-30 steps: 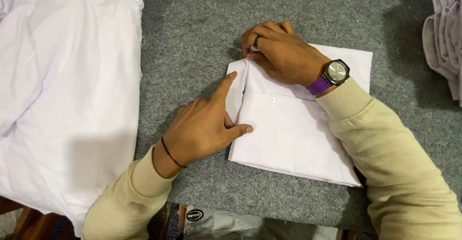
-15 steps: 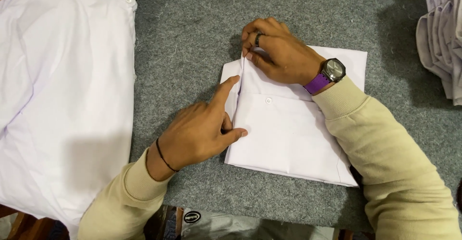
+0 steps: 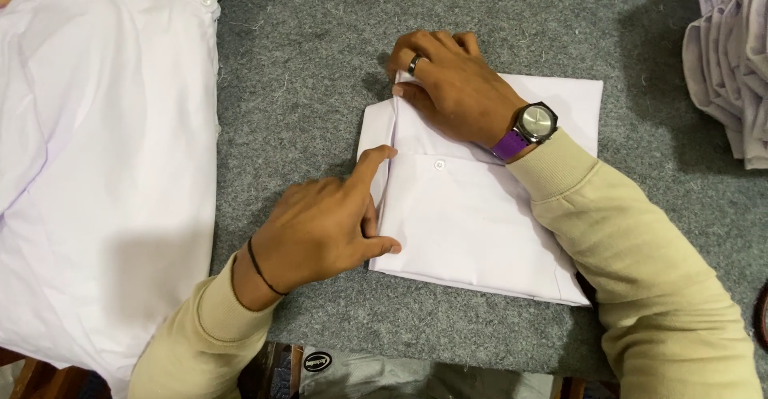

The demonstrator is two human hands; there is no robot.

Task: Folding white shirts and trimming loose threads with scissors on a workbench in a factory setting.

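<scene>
A folded white shirt (image 3: 472,223) lies flat on the grey felt table (image 3: 312,71), a small button showing near its middle. My left hand (image 3: 324,227) rests on the shirt's left edge, index finger stretched along the fold, thumb pressing on the cloth. My right hand (image 3: 448,87), with a ring and a purple-strapped watch, pinches the folded flap at the shirt's upper left corner. Both arms wear beige sleeves.
A large spread of white shirts (image 3: 96,167) covers the left side of the table. A pile of pale folded cloth (image 3: 732,63) sits at the right edge. The table's near edge runs along the bottom, with dark items below it.
Both hands have stayed on the shirt's left fold. The left index finger has slid slightly along the edge; the right hand keeps its pinch at the upper corner.
</scene>
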